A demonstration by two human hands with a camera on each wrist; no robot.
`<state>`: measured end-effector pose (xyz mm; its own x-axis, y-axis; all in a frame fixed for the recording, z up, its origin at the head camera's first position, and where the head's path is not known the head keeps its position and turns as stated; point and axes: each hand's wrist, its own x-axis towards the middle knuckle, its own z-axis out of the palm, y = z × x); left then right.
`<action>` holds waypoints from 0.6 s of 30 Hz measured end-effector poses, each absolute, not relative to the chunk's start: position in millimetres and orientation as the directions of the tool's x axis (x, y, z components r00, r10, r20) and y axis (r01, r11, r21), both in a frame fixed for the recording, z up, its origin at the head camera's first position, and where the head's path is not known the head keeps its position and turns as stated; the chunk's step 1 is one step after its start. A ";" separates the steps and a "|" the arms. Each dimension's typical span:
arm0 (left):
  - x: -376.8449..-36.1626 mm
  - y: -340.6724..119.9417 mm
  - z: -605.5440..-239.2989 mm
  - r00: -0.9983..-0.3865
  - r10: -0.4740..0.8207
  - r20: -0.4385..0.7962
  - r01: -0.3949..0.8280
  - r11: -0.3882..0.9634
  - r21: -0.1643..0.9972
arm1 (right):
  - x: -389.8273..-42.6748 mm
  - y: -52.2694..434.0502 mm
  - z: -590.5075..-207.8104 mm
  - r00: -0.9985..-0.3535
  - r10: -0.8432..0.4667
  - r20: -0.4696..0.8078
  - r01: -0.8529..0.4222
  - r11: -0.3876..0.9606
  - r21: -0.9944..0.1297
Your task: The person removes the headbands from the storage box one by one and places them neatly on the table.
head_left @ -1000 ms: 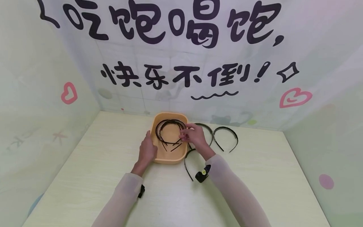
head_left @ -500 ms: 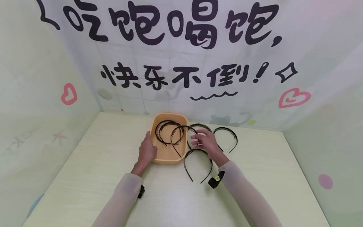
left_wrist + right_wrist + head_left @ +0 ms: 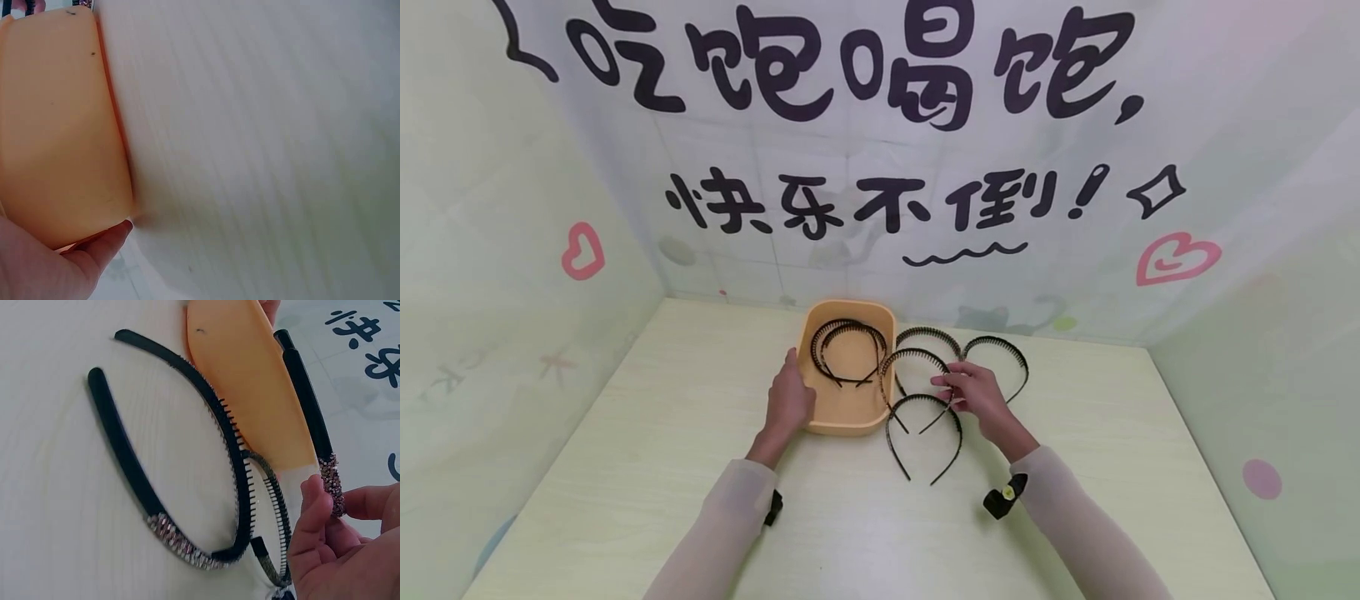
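Observation:
My left hand (image 3: 790,396) grips the left side of an orange plastic bin (image 3: 847,430), thumb at the rim. In the left wrist view, fingers (image 3: 109,247) wrap the bin's end. Two black toothed headbands (image 3: 817,348) lie inside it. My right hand (image 3: 981,396) pinches another black headband (image 3: 312,412) by its glittery side, between thumb and fingers. This headband (image 3: 916,353) is held up just right of the bin, overlapping its right rim in the head view. Below it, a headband with glittery stones (image 3: 128,453) lies on the table.
Two more headbands lie at the back right, one (image 3: 927,332) beside the bin and one (image 3: 1000,340) farther right. The pale table (image 3: 880,533) meets a printed back wall (image 3: 850,267) close behind the bin, with side walls left and right.
My right hand has moved from over the bin to the right and nearer to me, carrying the headband out past the rim. The left hand and the bin stay in place.

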<state>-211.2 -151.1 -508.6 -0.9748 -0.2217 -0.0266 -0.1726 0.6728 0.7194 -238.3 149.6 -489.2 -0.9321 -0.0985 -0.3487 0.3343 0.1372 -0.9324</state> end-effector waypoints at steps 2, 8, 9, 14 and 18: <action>-211.1 -151.3 -508.4 -0.975 -0.221 -0.027 -0.172 0.673 0.719 | -236.7 155.7 -489.8 -0.929 -0.104 -0.356 0.341 0.132 -0.931; -211.2 -152.2 -508.9 -0.976 -0.219 -0.021 -0.167 0.677 0.717 | -231.9 173.2 -490.4 -0.927 -0.120 -0.355 0.341 0.117 -0.933; -211.2 -152.3 -509.1 -0.975 -0.219 -0.020 -0.166 0.676 0.718 | -231.4 176.1 -491.0 -0.927 -0.123 -0.354 0.340 0.122 -0.932; -211.5 -152.1 -510.0 -0.976 -0.218 -0.016 -0.162 0.674 0.721 | -228.5 190.7 -495.6 -0.923 -0.123 -0.364 0.343 0.164 -0.925; -211.2 -151.9 -510.5 -0.976 -0.219 -0.013 -0.160 0.672 0.723 | -224.3 202.0 -498.8 -0.921 -0.118 -0.370 0.344 0.195 -0.919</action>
